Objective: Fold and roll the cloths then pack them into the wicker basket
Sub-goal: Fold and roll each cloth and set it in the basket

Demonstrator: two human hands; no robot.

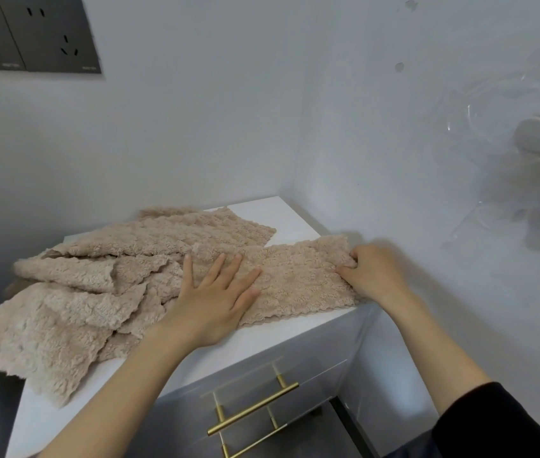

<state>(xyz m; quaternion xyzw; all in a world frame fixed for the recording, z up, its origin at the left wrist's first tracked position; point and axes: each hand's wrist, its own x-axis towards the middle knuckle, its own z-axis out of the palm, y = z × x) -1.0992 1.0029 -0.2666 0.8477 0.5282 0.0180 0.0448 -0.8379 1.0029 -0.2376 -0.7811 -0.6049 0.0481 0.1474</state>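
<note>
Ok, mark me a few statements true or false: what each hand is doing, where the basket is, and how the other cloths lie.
1. The left hand lies flat on the folded cloth. True.
2. The right hand hovers clear of it. False: it pinches that cloth's right end.
3. The wicker basket stands on the cabinet. False: no basket is in view.
4. Unfolded cloths lie piled at the cabinet's left. True.

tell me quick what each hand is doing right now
Left hand: open, fingers spread, pressing flat on the folded beige cloth.
Right hand: closed, fingers curled, pinching the right end of that cloth.
</note>
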